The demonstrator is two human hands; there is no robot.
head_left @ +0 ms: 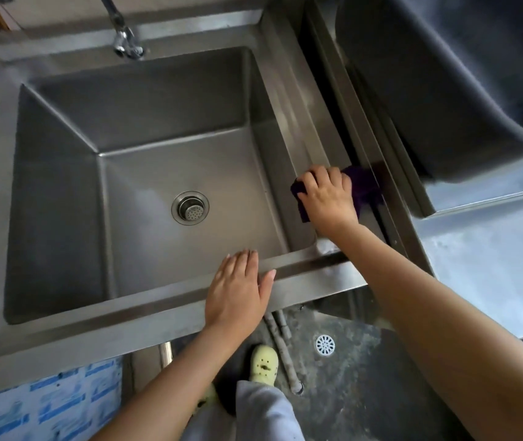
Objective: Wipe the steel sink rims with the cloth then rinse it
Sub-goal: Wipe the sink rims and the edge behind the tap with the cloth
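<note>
A deep steel sink (298, 116) fills the view, with a round drain strainer (190, 207) in its floor. My right hand (328, 198) presses a dark purple cloth (365, 184) flat on the sink's right rim, near the front corner. The cloth sticks out past my fingers toward the gap on the right. My left hand (237, 288) rests palm down on the front rim, fingers together, holding nothing. A faucet (124, 43) hangs over the back rim; no water runs.
A second steel unit with a large dark basin (460, 90) stands right of a narrow gap. Below the front rim are pipes (280, 342), a white floor drain (325, 345) and my foot in a pale green shoe (264, 364).
</note>
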